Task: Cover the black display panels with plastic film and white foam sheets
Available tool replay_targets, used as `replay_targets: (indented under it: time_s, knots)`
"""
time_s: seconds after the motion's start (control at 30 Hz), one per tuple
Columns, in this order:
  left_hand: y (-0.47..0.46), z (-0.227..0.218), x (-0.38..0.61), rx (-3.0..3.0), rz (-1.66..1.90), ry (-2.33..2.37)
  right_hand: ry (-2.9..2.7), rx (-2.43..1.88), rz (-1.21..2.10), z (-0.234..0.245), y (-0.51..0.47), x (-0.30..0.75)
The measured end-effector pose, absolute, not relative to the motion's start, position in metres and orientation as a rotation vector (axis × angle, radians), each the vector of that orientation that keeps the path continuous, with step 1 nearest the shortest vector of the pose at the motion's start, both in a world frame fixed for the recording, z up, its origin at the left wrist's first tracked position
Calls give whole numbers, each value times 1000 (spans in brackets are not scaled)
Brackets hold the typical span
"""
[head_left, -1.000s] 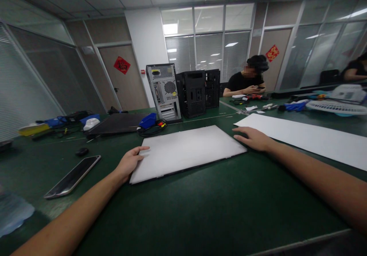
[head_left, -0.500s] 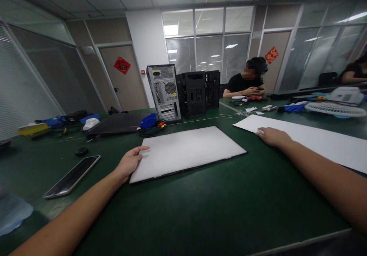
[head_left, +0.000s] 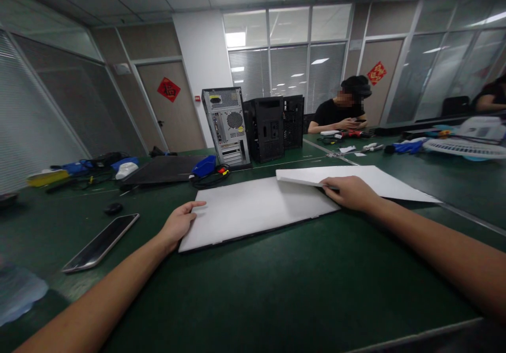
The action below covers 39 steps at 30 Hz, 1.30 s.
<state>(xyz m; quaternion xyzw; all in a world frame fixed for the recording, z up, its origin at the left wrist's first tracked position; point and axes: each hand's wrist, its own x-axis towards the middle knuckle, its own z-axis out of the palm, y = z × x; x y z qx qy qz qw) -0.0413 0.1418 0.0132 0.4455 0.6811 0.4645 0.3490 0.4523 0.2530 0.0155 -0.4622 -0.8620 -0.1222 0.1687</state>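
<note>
Change since half a second before: the long white sheet (head_left: 367, 180), previously flat on the green table (head_left: 276, 284) to the right, had been pulled leftward and lifted at its near corner; its left end now overlapped the far right corner of the white panel (head_left: 253, 211). The right hand (head_left: 350, 192) had travelled left with it. The white panel, left hand (head_left: 179, 224) and phone (head_left: 100, 242) kept their places.

Right hand: forearm reaching in from the lower right, palm down, fingers closed in a pinch on the near edge of the white sheet, thumb beneath as far as could be seen. The sheet was tilted, held clear of the panel at the gripped end.

Left hand: forearm entering from the lower left, hand open and relaxed, thumb resting on the panel's left edge, fingers curled against its side; gripping nothing.

White panel: flat on the table, centre, between the two hands, dark underside edge showing along the near side.

Surroundings: phone lying face up to the left of the left hand; grey computer tower (head_left: 226, 126) and black computer cases (head_left: 272, 129) standing beyond the panel; a seated person (head_left: 340, 113) at the far side.
</note>
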Motion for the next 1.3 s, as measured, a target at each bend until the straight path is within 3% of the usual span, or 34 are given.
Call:
replay_targets:
  time_s: [0.2, 0.4, 0.57, 0.83, 1.0, 1.3]
  knots:
    - [138, 18, -36, 1138, 1189, 1798, -2670, -941, -79, 15, 237, 428]
    - [138, 18, -36, 1154, 1176, 1800, -2212, -1730, -381, 3, 269, 460]
    - [138, 18, -37, 1172, 1183, 1813, -2154, -2084, -248, -12, 291, 490]
    - [138, 19, -37, 1179, 1191, 1839, -2212, -1649, -56, -4, 279, 461]
    - [141, 13, -43, 1192, 1194, 1805, -2180, -1746, -175, -8, 281, 462]
    - [146, 7, -50, 1229, 1182, 1821, -2401, -1550, 41, -16, 287, 469]
